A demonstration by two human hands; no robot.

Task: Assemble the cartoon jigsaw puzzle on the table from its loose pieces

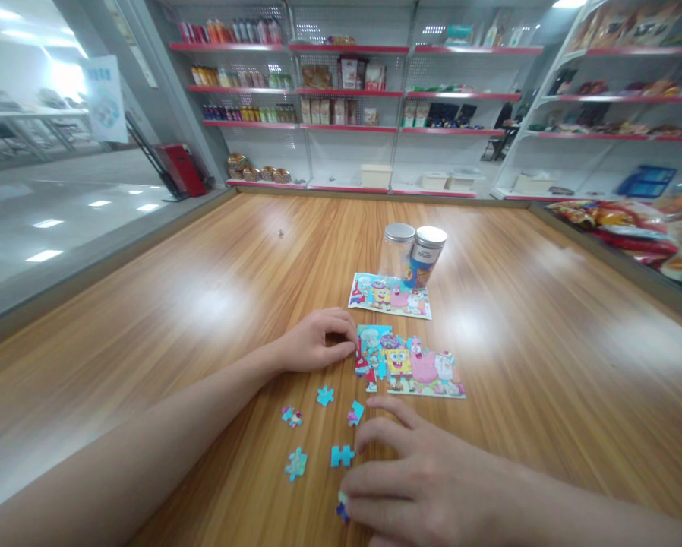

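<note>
A partly joined cartoon jigsaw puzzle [426, 372] lies on the wooden table, with a gap along its top and lower left. My left hand [318, 339] is at its left edge, fingers curled and thumb and fingertips closed against the border. Lower right, my right hand [415, 467] hovers low over the table with its fingers spread. Its fingertips partly cover a dark blue and white jigsaw piece [342, 510]. Nearby are a blue piece [342, 456], a pink and blue piece [355, 412], and other loose pieces, including a greenish one [296, 463].
Beyond the puzzle lies a printed reference picture [389, 296]. A clear jar [398, 254] and a blue-labelled jar [426, 258], both with silver lids, stand at its back edge. Packaged goods [620, 232] sit past the table's right rim. Stocked shelves [346, 91] line the back.
</note>
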